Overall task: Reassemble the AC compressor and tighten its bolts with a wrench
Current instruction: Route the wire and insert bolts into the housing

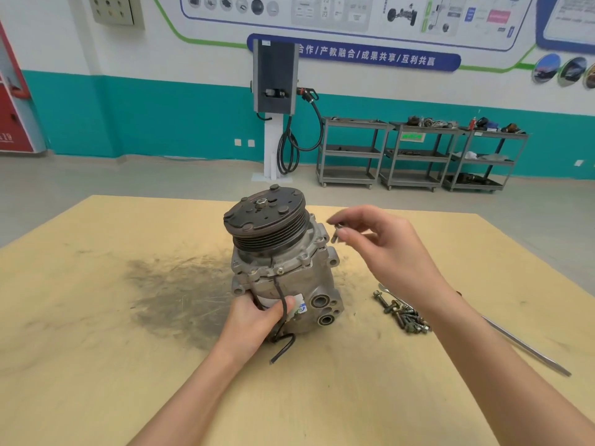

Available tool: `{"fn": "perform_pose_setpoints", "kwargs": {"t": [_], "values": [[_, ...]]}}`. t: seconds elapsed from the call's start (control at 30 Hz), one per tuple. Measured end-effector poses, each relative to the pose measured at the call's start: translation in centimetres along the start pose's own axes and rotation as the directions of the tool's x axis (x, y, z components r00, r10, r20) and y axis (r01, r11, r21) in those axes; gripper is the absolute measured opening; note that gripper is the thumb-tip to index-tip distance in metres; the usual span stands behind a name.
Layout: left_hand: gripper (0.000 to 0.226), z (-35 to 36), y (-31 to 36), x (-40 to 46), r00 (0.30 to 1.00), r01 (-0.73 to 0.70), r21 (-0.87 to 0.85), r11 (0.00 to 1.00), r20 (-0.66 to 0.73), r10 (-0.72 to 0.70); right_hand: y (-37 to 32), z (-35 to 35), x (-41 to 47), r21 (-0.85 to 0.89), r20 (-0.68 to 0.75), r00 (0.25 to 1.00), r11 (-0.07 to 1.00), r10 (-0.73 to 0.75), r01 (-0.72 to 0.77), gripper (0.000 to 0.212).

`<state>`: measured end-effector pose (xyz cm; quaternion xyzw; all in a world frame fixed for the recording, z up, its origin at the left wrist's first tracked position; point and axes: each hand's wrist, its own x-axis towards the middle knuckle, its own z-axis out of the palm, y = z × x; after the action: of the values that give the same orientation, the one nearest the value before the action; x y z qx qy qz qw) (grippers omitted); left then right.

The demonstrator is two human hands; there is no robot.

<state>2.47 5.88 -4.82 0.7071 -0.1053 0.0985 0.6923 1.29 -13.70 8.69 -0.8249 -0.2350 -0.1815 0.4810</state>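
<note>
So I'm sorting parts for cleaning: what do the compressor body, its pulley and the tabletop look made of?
Compressor body: probably cast aluminium, dull pale grey with a rough, grimy surface. Pulley: likely steel, dark brown-grey, matte, with machined grooves. Tabletop: seemingly plywood, pale yellow with faint grain and a dark grease stain.

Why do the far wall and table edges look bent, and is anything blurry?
Head view: the wide-angle lens bows the wall stripe and table edges; lighting is soft and even, with faint shadows; the right hand and the bolt it pinches look slightly motion-blurred, while the compressor and left hand look sharp.
</note>
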Motion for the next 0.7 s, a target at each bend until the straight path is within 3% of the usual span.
{"fn": "perform_pose_setpoints", "kwargs": {"t": [0.2,0.37,0.5,0.7], "values": [[0.045,-0.2,0.2,-0.2,0.999,-0.015,-0.081,0.997,0.033,0.018,-0.4,1.0,1.9,-0.125,0.048,0.998,0.992,0.027,-0.02,0.012],[0.047,-0.2,0.0,-0.1,0.999,-0.025,-0.108,0.994,0.04,0.029,-0.6,1.0,2.9,-0.281,0.132,0.99,0.96,0.039,-0.001,0.017],[0.025,-0.3,-0.2,0.0,0.999,0.003,-0.102,0.995,0.054,0.003,-0.6,0.9,3.4,-0.111,0.173,0.97,0.982,0.169,-0.152,0.015],[0.026,-0.2,-0.3,-0.1,0.998,-0.006,-0.114,0.994,0.056,0.012,-0.1,0.9,3.1,0.018,0.2,0.952,0.97,0.233,-0.241,0.014]]}}
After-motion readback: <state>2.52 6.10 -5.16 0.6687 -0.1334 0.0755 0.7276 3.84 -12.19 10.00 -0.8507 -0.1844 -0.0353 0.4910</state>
